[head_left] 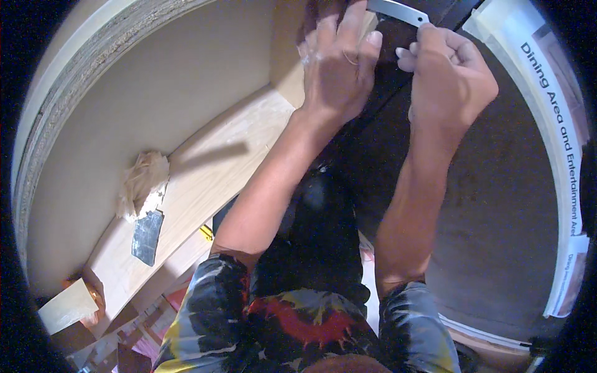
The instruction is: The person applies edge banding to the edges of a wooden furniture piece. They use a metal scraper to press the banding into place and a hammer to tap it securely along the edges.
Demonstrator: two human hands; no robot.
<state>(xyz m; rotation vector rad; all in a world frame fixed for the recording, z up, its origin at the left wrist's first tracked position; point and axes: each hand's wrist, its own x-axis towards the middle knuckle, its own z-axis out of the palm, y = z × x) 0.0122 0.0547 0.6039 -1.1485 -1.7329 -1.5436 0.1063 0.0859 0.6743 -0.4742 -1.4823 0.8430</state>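
Note:
My right hand (451,74) is closed, pinching the end of a thin, pale strip (398,10) with a small dark hole near that end. The strip runs up and left, cut off by the top edge, so its exact kind does not show. My left hand (339,65) reaches up beside a pale wooden panel (287,59), its fingers stretched out and its thumb apart. Some fingertips leave the picture at the top. Behind that thumb, part of a pale wooden piece (371,25) shows.
On a light wooden board (249,124) at the left lie crumpled brown paper (146,183) and a dark flat plate (147,239). A pale block (68,308) sits lower left. A dark panel (491,186) and a printed white strip (556,124) stand at the right.

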